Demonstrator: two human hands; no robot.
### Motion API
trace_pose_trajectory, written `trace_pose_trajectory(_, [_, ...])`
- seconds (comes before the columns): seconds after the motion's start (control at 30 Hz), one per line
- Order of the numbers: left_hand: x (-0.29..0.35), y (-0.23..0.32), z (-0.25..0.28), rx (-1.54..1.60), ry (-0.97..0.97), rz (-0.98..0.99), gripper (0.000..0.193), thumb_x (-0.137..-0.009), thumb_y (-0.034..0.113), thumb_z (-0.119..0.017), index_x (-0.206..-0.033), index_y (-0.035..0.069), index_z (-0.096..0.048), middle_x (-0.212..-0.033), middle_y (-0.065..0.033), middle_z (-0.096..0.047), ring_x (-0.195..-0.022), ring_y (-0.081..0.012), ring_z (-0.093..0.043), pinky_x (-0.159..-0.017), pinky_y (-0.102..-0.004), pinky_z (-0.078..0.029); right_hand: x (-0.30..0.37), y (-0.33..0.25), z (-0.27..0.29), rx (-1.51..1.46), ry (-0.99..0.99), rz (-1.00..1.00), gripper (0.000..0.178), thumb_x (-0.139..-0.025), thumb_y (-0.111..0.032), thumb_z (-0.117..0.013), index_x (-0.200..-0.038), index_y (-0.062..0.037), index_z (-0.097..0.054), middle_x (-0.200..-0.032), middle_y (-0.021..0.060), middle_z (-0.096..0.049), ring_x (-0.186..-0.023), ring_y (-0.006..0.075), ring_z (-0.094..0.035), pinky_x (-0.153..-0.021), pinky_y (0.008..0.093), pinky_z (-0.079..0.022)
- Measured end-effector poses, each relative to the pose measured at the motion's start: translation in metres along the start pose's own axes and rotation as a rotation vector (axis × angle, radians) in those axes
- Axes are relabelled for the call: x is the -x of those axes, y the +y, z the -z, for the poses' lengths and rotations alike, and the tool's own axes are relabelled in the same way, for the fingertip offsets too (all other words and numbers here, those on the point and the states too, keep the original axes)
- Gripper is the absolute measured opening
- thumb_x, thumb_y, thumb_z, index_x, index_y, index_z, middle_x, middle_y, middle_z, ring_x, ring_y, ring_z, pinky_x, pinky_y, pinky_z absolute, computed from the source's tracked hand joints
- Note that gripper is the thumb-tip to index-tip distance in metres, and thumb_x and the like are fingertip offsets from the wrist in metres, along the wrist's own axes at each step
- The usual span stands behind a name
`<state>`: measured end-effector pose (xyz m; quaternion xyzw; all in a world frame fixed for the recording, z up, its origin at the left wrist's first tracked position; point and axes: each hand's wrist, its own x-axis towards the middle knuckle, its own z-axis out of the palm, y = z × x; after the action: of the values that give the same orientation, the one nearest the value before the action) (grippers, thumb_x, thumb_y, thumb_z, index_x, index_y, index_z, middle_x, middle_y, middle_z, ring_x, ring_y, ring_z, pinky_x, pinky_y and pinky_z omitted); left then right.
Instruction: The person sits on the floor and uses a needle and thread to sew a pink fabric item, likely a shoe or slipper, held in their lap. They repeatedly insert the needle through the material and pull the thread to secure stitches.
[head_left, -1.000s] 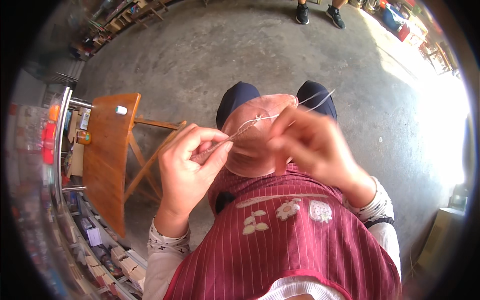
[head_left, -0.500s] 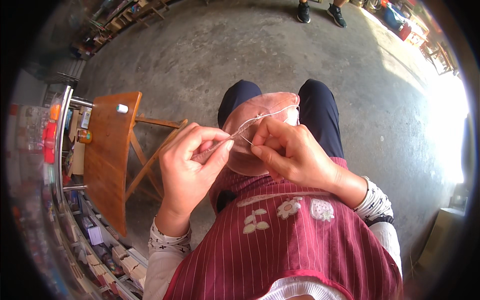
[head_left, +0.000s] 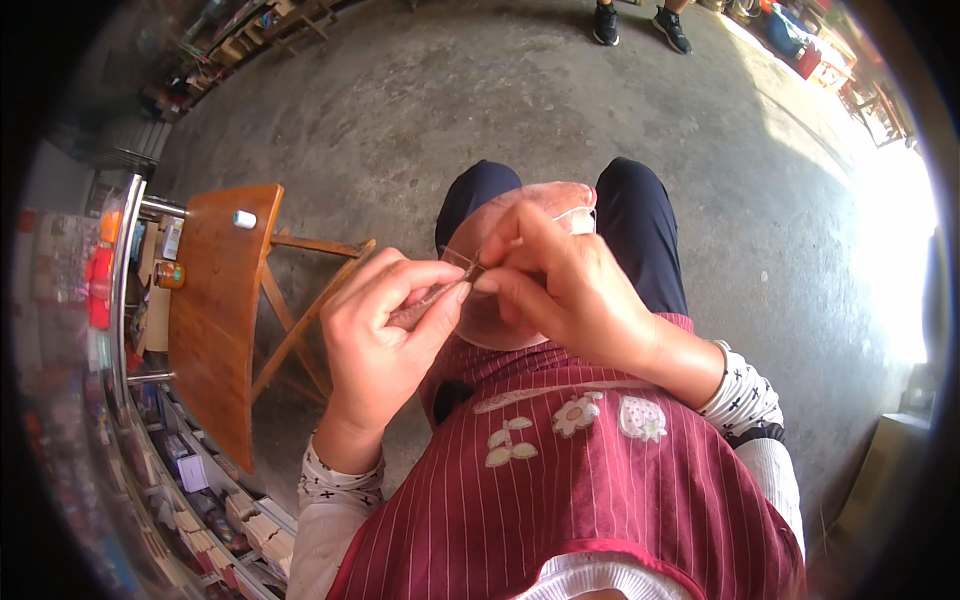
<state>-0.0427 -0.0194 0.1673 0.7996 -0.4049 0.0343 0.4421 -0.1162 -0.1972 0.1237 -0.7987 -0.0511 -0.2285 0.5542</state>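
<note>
Your left hand (head_left: 385, 325) has the folded edge of the pink cloth (head_left: 497, 325) nipped between thumb and forefinger, the other fingers curled in behind. Right up against it comes your right hand (head_left: 560, 290), thumb and forefinger drawn close at that same edge, the two sets of fingertips nearly meeting; whether this one grips the needle, the cloth or both, I can't tell. And there's the needle (head_left: 459, 257), a thin glint slanting up and to the left from the fold, just above your left fingertips. The cloth itself spreads over your lap, between your knees, partly hidden by your right hand, and a white thread (head_left: 574, 211) curves across its far side. Beneath lie your navy trousers (head_left: 640, 225) and the dark red striped apron (head_left: 600, 490), a pale flower patch (head_left: 575, 415) on its front. Over to your left stands the wooden folding table (head_left: 215, 340), a small spool (head_left: 244, 219) near its far corner and a jar (head_left: 169, 274) by its left edge. Way out ahead, a person's black shoes (head_left: 672, 30) stand on the grey floor (head_left: 430, 100).
</note>
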Motion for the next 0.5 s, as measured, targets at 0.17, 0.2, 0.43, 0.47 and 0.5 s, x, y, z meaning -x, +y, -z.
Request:
trace_pose_trajectory(0.17, [0.001, 0.003, -0.001, -0.130, 0.016, -0.154, 0.018, -0.074, -0.003, -0.082, -0.089, 0.002, -0.072, -0.073, -0.0036, -0.060, -0.060, -0.0119, -0.057, -0.053, -0.0277, -0.043, -0.019, 0.000, 0.011, 0.272, 0.091, 0.250, 0.022, -0.087, -0.021, -0.073, -0.100, -0.0051, -0.065, -0.078, 0.0095, -0.065, -0.069, 0.0282, -0.066, -0.066, 0.0347, -0.053])
trace_pose_trajectory(0.2, [0.001, 0.003, 0.000, -0.126, 0.015, -0.150, 0.018, -0.074, -0.003, -0.082, -0.089, 0.002, -0.072, -0.073, -0.0038, -0.060, -0.060, -0.0126, -0.057, -0.053, -0.0280, -0.044, -0.022, 0.003, 0.010, 0.237, 0.057, 0.261, 0.021, -0.088, -0.022, -0.072, -0.098, -0.0048, -0.065, -0.079, 0.0097, -0.066, -0.070, 0.0282, -0.067, -0.066, 0.0353, -0.053])
trace_pose_trajectory(0.43, [0.005, 0.004, 0.008, -0.120, -0.032, -0.035, 0.018, -0.075, 0.001, -0.083, -0.087, 0.003, -0.070, -0.070, -0.0034, -0.056, -0.058, -0.0137, -0.053, -0.052, -0.0278, -0.042, -0.047, -0.032, 0.071, -0.075, 0.129, -0.025, 0.018, -0.100, -0.011, -0.058, -0.115, -0.0016, -0.062, -0.084, 0.0045, -0.069, -0.063, 0.0110, -0.059, -0.057, 0.0259, -0.049])
trace_pose_trajectory(0.47, [0.004, 0.005, 0.011, -0.155, -0.061, -0.035, 0.017, -0.075, 0.002, -0.083, -0.087, 0.002, -0.070, -0.070, -0.0032, -0.055, -0.058, -0.0134, -0.052, -0.052, -0.0275, -0.042, -0.046, -0.036, 0.098, 0.094, 0.236, 0.060, 0.019, -0.100, -0.011, -0.057, -0.115, -0.0016, -0.061, -0.086, 0.0052, -0.069, -0.063, 0.0117, -0.059, -0.057, 0.0252, -0.049])
trace_pose_trajectory(0.5, [0.000, 0.004, 0.010, -0.113, -0.080, -0.004, 0.016, -0.076, 0.003, -0.082, -0.086, 0.002, -0.070, -0.070, -0.0032, -0.054, -0.058, -0.0132, -0.051, -0.052, -0.0273, -0.042, -0.038, -0.039, 0.136, 0.294, 0.369, 0.134, 0.019, -0.099, -0.011, -0.057, -0.115, -0.0017, -0.060, -0.088, 0.0059, -0.068, -0.063, 0.0123, -0.059, -0.057, 0.0244, -0.050])
